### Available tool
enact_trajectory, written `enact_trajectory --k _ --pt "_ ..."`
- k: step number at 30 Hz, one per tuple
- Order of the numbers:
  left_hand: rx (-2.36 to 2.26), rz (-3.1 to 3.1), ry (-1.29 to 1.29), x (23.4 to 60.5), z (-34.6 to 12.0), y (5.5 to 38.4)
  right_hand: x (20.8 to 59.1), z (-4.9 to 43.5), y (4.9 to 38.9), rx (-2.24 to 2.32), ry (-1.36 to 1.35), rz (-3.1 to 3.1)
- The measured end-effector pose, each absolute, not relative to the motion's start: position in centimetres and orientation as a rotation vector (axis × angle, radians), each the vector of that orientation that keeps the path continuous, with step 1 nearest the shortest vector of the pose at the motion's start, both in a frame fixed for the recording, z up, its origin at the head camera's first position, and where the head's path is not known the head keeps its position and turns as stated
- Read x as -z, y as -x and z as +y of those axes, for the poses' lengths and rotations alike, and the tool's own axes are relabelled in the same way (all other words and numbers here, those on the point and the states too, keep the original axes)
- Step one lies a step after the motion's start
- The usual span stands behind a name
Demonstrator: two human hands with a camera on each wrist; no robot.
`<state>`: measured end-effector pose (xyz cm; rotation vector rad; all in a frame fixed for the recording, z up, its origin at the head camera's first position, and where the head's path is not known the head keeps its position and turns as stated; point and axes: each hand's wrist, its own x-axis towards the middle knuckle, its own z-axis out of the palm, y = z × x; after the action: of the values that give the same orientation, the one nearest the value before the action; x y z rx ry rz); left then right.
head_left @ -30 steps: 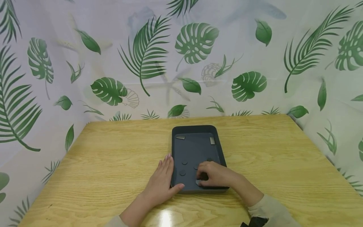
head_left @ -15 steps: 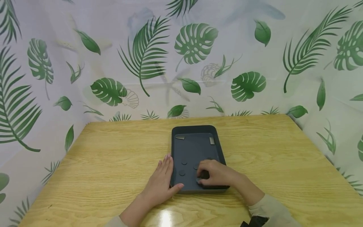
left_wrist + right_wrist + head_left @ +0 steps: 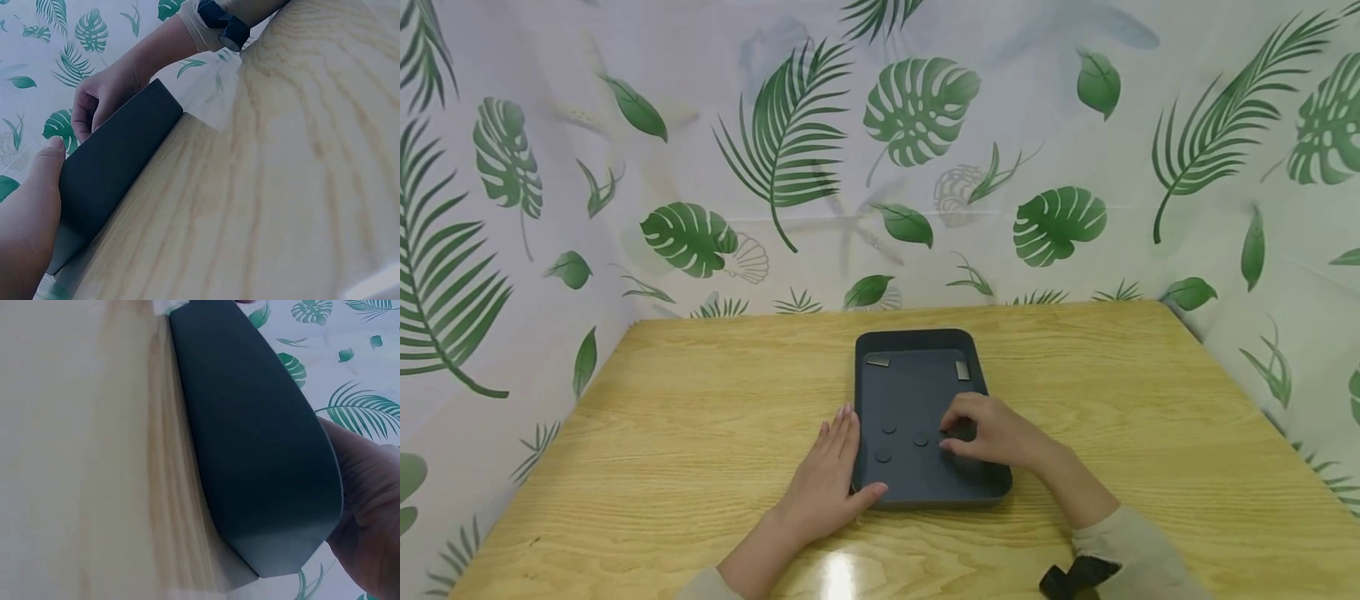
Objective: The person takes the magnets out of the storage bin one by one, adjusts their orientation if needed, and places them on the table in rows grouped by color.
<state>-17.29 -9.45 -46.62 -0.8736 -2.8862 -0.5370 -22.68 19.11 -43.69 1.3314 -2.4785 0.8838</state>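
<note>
The wooden table point(image 3: 700, 400) carries a dark tray point(image 3: 917, 387), which lies at the middle, its long side running from near to far. The tray looks stiff and smooth, probably not heavy, so I think it can slide if pushed; its raised walls seem the best place to hold it. The left hand point(image 3: 823, 483) lies along the left wall with fingers straight and close together, the thumb at the near rim. The right hand point(image 3: 988, 429) is over the right part of the tray, fingers curled, thumb and forefinger tips narrow apart; I cannot tell whether they hold something.

Two small rectangular pieces point(image 3: 962, 370) are in the far corners. Three flat discs point(image 3: 921, 439) lie in the near half. These seem light, stiff and thin, so they are best pinched at the edge by fingertips.

Only the head view shows what lies inside. The left wrist view shows the outer near wall and the thumb against it; the right wrist view shows the outer wall, which hides the right fingertips.
</note>
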Motion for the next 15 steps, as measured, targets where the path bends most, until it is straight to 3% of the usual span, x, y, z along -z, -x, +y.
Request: enact_trajectory --k 15 --pt "0.519 -2.885 0.883 46.7 -9.5 17.3 42.2 22.2 23.2 -0.785 -1.027 -2.488"
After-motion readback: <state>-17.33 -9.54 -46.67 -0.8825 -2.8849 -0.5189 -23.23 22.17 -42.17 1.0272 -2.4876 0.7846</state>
